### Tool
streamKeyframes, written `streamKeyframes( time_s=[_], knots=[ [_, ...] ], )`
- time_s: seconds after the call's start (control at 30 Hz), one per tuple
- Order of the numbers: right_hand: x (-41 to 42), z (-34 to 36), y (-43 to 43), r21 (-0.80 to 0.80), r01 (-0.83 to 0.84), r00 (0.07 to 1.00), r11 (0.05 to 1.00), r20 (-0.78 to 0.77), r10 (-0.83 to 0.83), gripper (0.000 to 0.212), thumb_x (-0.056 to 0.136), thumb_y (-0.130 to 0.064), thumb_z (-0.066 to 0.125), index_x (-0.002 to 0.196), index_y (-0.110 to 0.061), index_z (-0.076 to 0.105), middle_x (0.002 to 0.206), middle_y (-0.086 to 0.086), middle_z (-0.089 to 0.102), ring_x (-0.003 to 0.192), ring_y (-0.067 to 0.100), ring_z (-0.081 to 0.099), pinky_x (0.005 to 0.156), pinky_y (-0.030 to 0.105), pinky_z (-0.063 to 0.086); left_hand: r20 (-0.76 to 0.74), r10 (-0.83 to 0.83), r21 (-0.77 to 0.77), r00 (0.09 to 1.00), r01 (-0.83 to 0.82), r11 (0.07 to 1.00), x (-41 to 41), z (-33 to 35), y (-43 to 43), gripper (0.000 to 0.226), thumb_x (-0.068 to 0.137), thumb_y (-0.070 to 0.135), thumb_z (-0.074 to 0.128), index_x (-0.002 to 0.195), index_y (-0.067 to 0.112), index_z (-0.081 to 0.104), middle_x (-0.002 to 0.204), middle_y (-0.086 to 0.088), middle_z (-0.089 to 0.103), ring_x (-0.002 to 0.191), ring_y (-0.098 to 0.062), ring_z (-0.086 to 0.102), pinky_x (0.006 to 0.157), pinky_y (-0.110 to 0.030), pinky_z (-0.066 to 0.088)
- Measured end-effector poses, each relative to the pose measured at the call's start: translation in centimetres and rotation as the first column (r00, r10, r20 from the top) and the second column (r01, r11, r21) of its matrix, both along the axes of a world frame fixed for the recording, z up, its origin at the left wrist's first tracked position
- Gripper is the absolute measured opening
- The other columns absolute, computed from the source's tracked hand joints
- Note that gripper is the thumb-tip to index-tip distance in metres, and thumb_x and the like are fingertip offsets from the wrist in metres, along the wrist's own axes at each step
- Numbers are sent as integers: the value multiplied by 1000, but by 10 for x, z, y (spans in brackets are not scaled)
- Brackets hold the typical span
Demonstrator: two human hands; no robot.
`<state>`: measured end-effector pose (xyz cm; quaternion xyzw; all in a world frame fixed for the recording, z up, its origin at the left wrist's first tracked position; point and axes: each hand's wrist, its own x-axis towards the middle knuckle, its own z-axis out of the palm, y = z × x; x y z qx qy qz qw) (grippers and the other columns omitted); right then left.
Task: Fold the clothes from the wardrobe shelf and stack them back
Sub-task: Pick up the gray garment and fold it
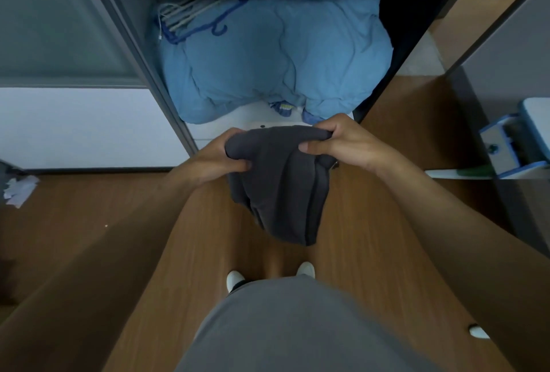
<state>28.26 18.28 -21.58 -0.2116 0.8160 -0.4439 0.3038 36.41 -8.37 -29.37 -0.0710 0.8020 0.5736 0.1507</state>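
Both hands are up in front of the body with a dark grey garment (pixel 279 187) bunched between them. The left hand (pixel 220 157) has its fingers curled over the top left edge of the cloth, thumb tucked against the front of it. The right hand (pixel 333 142) grips the top right corner, fingers wrapped over the fold and thumb pressed onto the fabric. So both are closed tight around the same piece of clothing, held up in the air and not resting on anything. The rest of the garment hangs down crumpled between the forearms, with a darker seam running down its right side.

Just past the hands is the open wardrobe, and on its white shelf (pixel 238 121) sits a big puffy light blue duvet (pixel 268 50) that fills most of the compartment. A bunch of clothes hangers (pixel 193 14), some white and some blue, lies on the duvet's back left corner. A small blue bit of cloth (pixel 282 108) peeks out from under the duvet's front edge.

Below is a wooden floor (pixel 89 237), with white shoes (pixel 235 279) visible under the grey shirt. Some crumpled white paper (pixel 19 190) lies at the far left.
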Motion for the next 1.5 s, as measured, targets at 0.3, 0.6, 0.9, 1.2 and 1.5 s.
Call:
streamKeyframes(
  time_s=[0.3,0.6,0.9,1.2,1.5],
  knots=[
    [-6,-4,18,-492,480,869,726,378,-318,22,96,-24,63,112,-13,73,115,7,74,108,17,70,94,29,54,4,457,494,890,-399,772,-20,58,56,28,67,-3,41,82,9,61,51,8,59,50,-7,60,46,-17,44],
    [32,-53,-11,-373,361,913,855,331,-241,51,74,-29,84,120,-24,63,114,-10,74,109,12,68,90,24,57,87,578,528,811,-530,664,-28,95,56,37,78,-7,38,51,15,52,52,0,48,52,-14,53,56,-23,47],
    [32,-43,-36,-449,557,798,699,522,-301,29,86,-8,73,110,-23,68,103,-8,77,96,11,73,74,22,58,-91,560,264,824,-522,811,-27,80,11,24,87,13,63,110,15,67,98,3,77,92,-13,73,79,-27,58],
    [33,3,-29,-401,670,641,625,736,-215,21,92,-4,60,112,-3,68,108,13,76,97,26,74,79,35,62,249,160,436,955,-257,862,22,-7,25,107,42,68,90,131,20,53,127,7,68,117,-9,64,95,-23,52],
    [7,17,-14,-255,718,548,648,781,-299,22,97,-16,59,106,0,71,100,16,77,85,28,76,60,37,61,268,293,581,918,-396,711,7,15,57,40,82,39,76,116,23,63,114,4,75,107,-13,70,87,-24,57]
  ],
)
